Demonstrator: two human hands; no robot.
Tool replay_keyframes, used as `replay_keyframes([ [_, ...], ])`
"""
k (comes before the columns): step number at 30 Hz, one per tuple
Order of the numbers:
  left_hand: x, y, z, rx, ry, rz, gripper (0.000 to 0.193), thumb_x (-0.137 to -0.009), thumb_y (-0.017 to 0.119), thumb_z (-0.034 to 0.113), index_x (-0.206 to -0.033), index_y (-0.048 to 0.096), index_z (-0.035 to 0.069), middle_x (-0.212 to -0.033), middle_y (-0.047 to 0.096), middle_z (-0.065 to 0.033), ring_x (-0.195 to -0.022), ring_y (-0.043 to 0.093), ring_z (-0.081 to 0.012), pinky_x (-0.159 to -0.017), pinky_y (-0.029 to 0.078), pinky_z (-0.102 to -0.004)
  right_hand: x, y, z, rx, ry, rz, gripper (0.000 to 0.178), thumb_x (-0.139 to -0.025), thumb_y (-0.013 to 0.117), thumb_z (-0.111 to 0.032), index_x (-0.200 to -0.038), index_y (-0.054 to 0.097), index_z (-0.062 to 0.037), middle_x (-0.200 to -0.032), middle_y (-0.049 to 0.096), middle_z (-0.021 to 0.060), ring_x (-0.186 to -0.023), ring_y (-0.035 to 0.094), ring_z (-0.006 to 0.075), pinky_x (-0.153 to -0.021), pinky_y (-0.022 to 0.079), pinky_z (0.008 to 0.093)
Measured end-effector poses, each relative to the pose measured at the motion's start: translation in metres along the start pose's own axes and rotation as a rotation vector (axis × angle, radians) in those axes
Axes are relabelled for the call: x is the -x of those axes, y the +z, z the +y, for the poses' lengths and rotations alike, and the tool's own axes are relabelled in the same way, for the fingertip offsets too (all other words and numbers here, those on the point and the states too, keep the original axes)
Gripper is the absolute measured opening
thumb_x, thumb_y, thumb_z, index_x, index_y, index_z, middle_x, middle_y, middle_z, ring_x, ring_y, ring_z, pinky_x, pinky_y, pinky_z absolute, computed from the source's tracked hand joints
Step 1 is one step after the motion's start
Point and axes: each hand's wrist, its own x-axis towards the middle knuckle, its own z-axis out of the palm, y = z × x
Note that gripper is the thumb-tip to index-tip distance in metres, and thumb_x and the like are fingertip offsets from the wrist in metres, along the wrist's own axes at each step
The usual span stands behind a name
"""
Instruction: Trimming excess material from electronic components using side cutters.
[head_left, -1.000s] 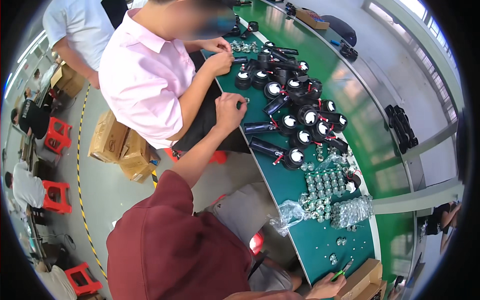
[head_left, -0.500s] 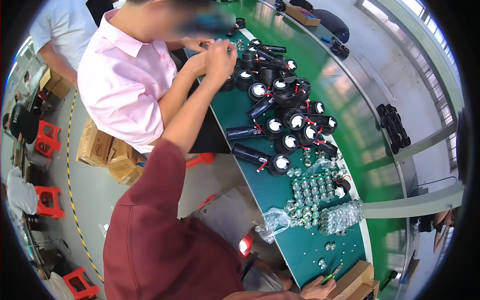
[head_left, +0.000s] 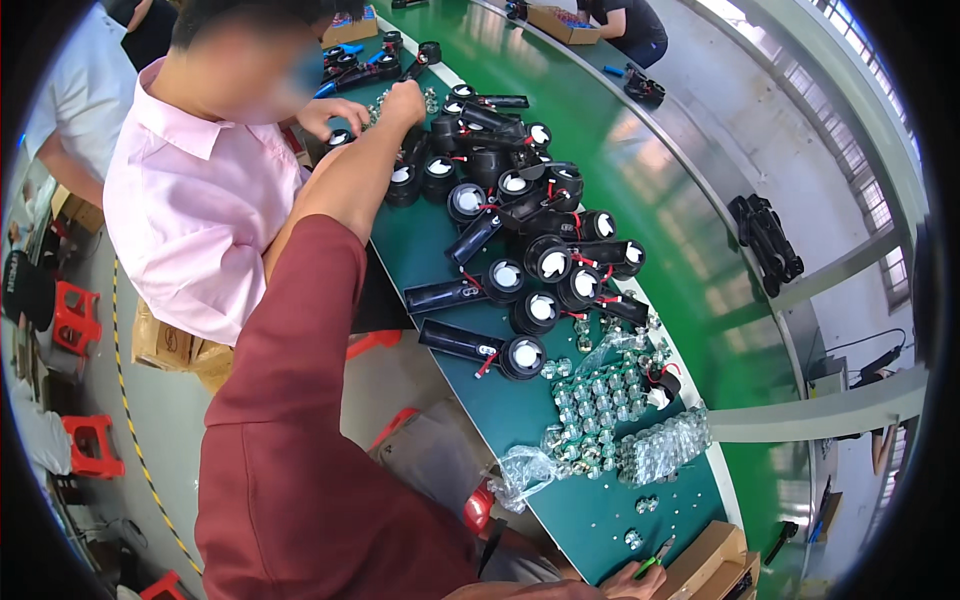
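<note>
At eleven o'clock of the view, beyond a maroon sleeve, the person's left hand stands with its fingers bent over the far stretch of the green bench, near a cluster of small clear parts; whether the fingers pinch one of those parts, I cannot tell. Just toward nine o'clock from it is a co-worker's hand, belonging to a person in a pink shirt at ten o'clock. Down at five o'clock, partly cut by the lower edge, the right hand is closed around a green-handled tool, whose tip points toward one o'clock. A cardboard box sits beside the tool at its three o'clock, and a few loose clear pieces lie on the bench above it, toward eleven and twelve. From the centre up to twelve o'clock spreads a heap of black handled units, many with round heads bearing white patches, and with red wires among them. At four o'clock, clear round parts are laid out in a grid, next to a plastic-wrapped stack, while a crumpled clear bag hangs partly over the bench's near edge, between five and six
</note>
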Motion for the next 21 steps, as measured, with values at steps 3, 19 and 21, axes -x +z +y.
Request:
replay_keyframes([
  [3,-0.010,-0.017,0.001,-0.008,-0.014,-0.048,0.035,-0.085,0.065,0.011,-0.117,0.068,0.000,-0.126,0.065,-0.0257,-0.118,0.064,-0.0405,-0.099,0.053,-0.0481,0.003,0.005,0.005,0.034,0.036,-0.052,0.056,-0.097,0.055,-0.052,-0.100,0.067,0.0027,-0.094,0.062,0.0217,-0.079,0.061,0.0428,-0.066,0.050,0.0497],
  [19,0.299,-0.145,0.089,0.934,0.859,-0.089,0.006,-0.094,0.068,0.007,-0.094,0.071,0.002,-0.078,0.063,0.0035,-0.069,0.052,-0.0028,-0.061,0.041,-0.0203,-0.023,0.001,0.001,-0.160,0.088,-0.163,0.026,-0.077,0.067,-0.008,-0.103,0.069,-0.0013,-0.097,0.063,0.0168,-0.083,0.062,0.0388,-0.071,0.051,0.0473],
  [21,0.379,-0.139,0.101,0.897,0.787,-0.241,0.004,-0.090,0.069,0.003,-0.094,0.071,0.001,-0.077,0.061,0.0038,-0.067,0.052,-0.0025,-0.059,0.041,-0.0196,-0.046,-0.001,-0.007,-0.111,0.054,-0.168,0.025,-0.078,0.069,-0.011,-0.102,0.069,-0.0015,-0.100,0.064,0.0163,-0.083,0.063,0.0400,-0.074,0.051,0.0498],
])
